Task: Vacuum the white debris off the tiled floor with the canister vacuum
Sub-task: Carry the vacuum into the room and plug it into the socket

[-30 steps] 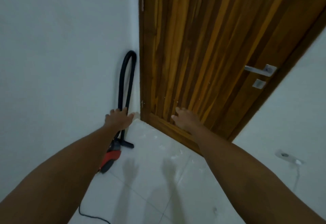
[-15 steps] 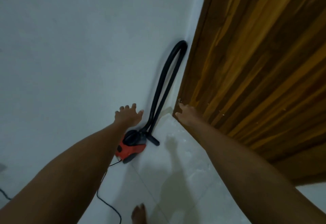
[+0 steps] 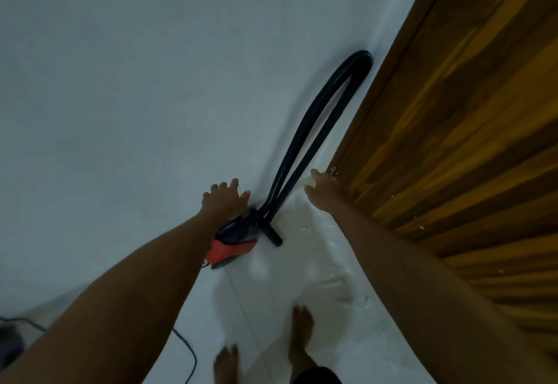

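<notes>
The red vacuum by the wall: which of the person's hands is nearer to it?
Left. The left hand hangs open just above the red vacuum, not touching it as far as I can tell. The right hand is off to its right, past the black hose, near the wooden door.

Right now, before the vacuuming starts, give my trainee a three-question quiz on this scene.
1. True or false: the left hand already grips the hose.
2. What does the hose loop lean against? A) the wall B) a chair C) a bucket
3. Fill in: the white debris lies on the tiles between the vacuum and the wooden ____.

Key
1. False: the hand is open with fingers spread, above the vacuum body; the right hand is empty too.
2. A, the wall, just beside the door.
3. door
</notes>
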